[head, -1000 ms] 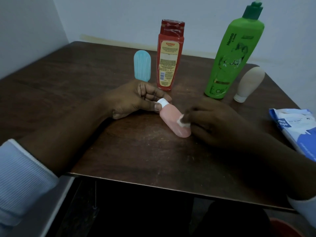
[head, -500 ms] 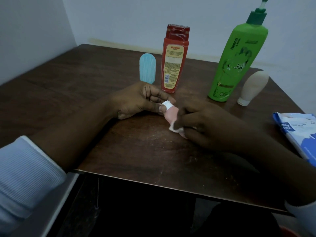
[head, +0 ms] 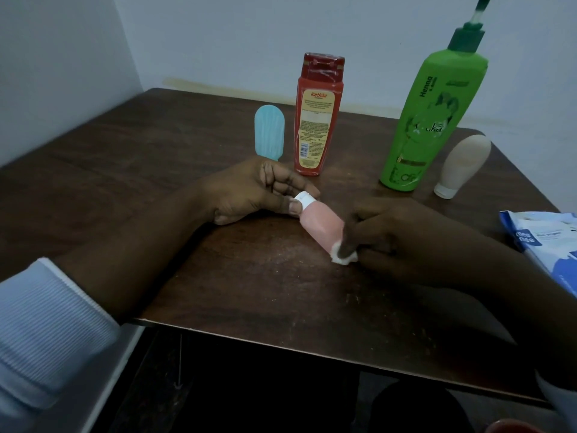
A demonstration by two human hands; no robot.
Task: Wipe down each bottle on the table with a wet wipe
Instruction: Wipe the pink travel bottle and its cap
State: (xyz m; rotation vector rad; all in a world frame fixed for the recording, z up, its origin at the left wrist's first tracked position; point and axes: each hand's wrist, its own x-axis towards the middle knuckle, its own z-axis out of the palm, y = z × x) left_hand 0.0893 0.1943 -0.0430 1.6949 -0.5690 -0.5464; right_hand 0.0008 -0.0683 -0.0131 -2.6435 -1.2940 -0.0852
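The scuffed dark table (head: pixel 249 292) stood cornered by pale walls (head: pixel 62 57). The left hand (head: pixel 249 192) pinched the pink bottle (head: pixel 318 223) by its cap; the right hand (head: pixel 396 235) gripped the wet wipe (head: pixel 338 260) against its base.

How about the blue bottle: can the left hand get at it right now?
Probably yes. The blue bottle stands upright just behind the left hand with nothing between them. But that hand pinches the cap of the pink bottle, so it must let go first.
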